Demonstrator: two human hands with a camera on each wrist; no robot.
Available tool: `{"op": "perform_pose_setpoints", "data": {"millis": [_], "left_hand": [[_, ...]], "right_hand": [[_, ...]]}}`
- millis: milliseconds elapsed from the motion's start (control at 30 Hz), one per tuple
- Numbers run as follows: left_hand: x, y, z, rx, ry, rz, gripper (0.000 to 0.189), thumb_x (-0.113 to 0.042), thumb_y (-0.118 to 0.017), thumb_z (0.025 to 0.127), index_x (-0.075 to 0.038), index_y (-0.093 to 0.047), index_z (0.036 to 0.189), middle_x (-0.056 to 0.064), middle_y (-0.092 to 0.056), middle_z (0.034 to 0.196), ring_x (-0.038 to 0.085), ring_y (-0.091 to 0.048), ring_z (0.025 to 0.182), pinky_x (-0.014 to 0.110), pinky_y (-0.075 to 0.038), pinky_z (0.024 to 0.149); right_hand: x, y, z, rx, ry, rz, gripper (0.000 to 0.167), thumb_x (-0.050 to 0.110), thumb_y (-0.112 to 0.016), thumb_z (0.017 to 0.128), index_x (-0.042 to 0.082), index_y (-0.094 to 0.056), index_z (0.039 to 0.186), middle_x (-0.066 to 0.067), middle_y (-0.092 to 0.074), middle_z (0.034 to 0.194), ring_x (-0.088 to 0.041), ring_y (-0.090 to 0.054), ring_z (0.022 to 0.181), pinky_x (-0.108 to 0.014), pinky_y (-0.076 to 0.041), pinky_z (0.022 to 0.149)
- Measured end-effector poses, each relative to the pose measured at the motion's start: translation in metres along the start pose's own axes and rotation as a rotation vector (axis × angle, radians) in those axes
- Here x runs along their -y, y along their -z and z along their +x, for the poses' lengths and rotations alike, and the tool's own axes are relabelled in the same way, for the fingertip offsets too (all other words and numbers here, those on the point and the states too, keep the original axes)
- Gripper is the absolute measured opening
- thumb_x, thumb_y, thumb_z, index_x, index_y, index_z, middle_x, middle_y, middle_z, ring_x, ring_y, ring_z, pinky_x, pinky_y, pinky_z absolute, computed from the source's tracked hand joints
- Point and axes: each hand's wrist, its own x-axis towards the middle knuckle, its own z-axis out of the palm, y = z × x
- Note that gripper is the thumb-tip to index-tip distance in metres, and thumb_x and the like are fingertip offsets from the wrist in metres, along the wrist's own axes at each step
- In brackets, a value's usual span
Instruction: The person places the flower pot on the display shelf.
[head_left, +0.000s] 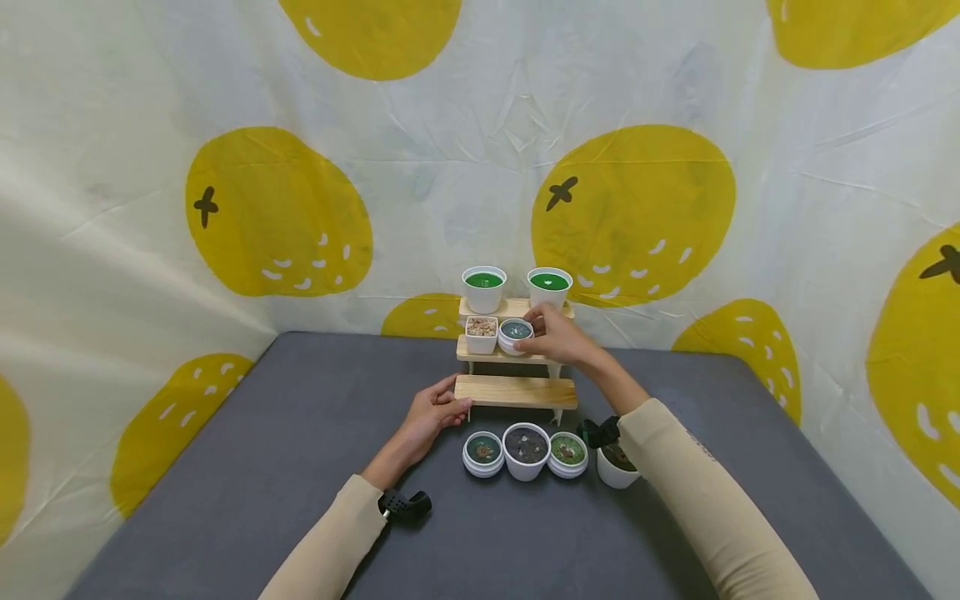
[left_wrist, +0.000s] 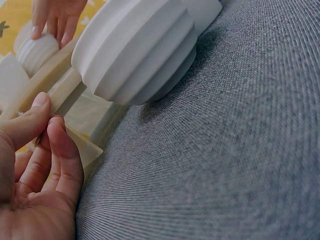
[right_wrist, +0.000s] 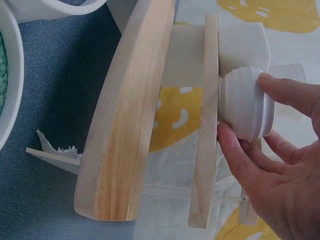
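A small three-tier wooden display stand [head_left: 517, 390] stands on the table. My right hand [head_left: 562, 337] grips a round, ribbed white pot [right_wrist: 245, 102] on the middle tier, thumb and fingers on opposite sides. Its top is blue-grey in the head view. Left of it on that tier sits a square white pot [head_left: 481, 335] with a pebbly tan top. My left hand [head_left: 433, 415] pinches the left end of the lowest board between thumb and fingers; the left wrist view shows this grip close up. Nothing stands on that lowest board.
Two white cups with green tops, a left one [head_left: 483, 289] and a right one [head_left: 550, 287], stand on the top tier. Several white pots, among them a dark-topped one [head_left: 527, 451], line up before the stand. Behind hangs a fruit-patterned cloth [head_left: 450, 183].
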Motion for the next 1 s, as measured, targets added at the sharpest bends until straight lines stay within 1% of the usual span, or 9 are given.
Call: {"op": "perform_pose_setpoints", "data": {"millis": [133,367,567,667,800,900,1000], "left_hand": [[0.001,0.000,0.001,-0.004,0.000,-0.002,0.075,-0.008,-0.072,0.096,-0.006,-0.034,0.161,-0.002,-0.069,0.089,0.009,-0.064,0.080,0.020,-0.055,0.069],[0.002,0.000,0.002,0.003,-0.004,-0.001,0.076,-0.008,-0.072,0.097,-0.006,-0.033,0.162,-0.003,-0.069,0.090,0.008,-0.064,0.079,0.020,-0.055,0.069],[0.002,0.001,0.002,0.004,-0.008,0.009,0.076,-0.010,-0.073,0.097,-0.005,-0.033,0.161,-0.002,-0.069,0.090,0.008,-0.064,0.080,0.020,-0.055,0.069],[0.002,0.001,0.002,0.004,-0.013,0.011,0.076,-0.011,-0.073,0.097,-0.005,-0.033,0.161,-0.002,-0.069,0.091,0.008,-0.064,0.080,0.020,-0.056,0.069],[0.003,0.001,0.002,0.008,-0.008,0.010,0.076,-0.011,-0.073,0.097,-0.006,-0.033,0.162,-0.002,-0.069,0.091,0.009,-0.064,0.081,0.020,-0.056,0.070],[0.004,0.002,0.001,0.007,-0.003,0.012,0.076,-0.011,-0.073,0.097,-0.007,-0.033,0.162,-0.002,-0.069,0.091,0.009,-0.064,0.081,0.020,-0.056,0.070],[0.004,0.002,0.001,0.006,-0.003,0.014,0.076,-0.011,-0.073,0.097,-0.006,-0.033,0.162,-0.002,-0.069,0.090,0.008,-0.064,0.081,0.020,-0.056,0.070]], "right_hand": [[-0.001,0.000,0.001,-0.006,0.001,-0.014,0.057,0.010,-0.076,0.091,-0.010,-0.043,0.133,-0.032,-0.061,0.127,-0.035,-0.063,0.110,-0.033,-0.053,0.087],[-0.001,0.000,0.001,-0.025,-0.024,-0.025,0.058,0.013,-0.076,0.091,-0.008,-0.043,0.134,-0.032,-0.059,0.133,-0.038,-0.061,0.118,-0.038,-0.052,0.094],[0.002,0.001,0.000,-0.008,-0.017,-0.028,0.060,0.010,-0.077,0.090,-0.009,-0.040,0.134,-0.032,-0.059,0.131,-0.037,-0.061,0.116,-0.038,-0.052,0.094],[0.003,0.002,-0.001,0.016,-0.004,-0.029,0.063,0.008,-0.076,0.089,-0.010,-0.037,0.136,-0.035,-0.057,0.134,-0.040,-0.060,0.119,-0.043,-0.051,0.100],[0.002,0.006,-0.005,0.048,0.005,-0.039,0.064,0.006,-0.073,0.092,-0.012,-0.034,0.139,-0.039,-0.054,0.137,-0.047,-0.059,0.126,-0.052,-0.050,0.108],[0.001,0.012,-0.011,0.065,0.004,-0.057,0.062,0.004,-0.069,0.093,-0.013,-0.033,0.141,-0.040,-0.053,0.137,-0.051,-0.057,0.129,-0.055,-0.049,0.109],[0.000,0.019,-0.019,0.078,-0.001,-0.068,0.062,0.005,-0.067,0.094,-0.010,-0.034,0.144,-0.039,-0.053,0.139,-0.051,-0.054,0.132,-0.057,-0.048,0.110]]}}
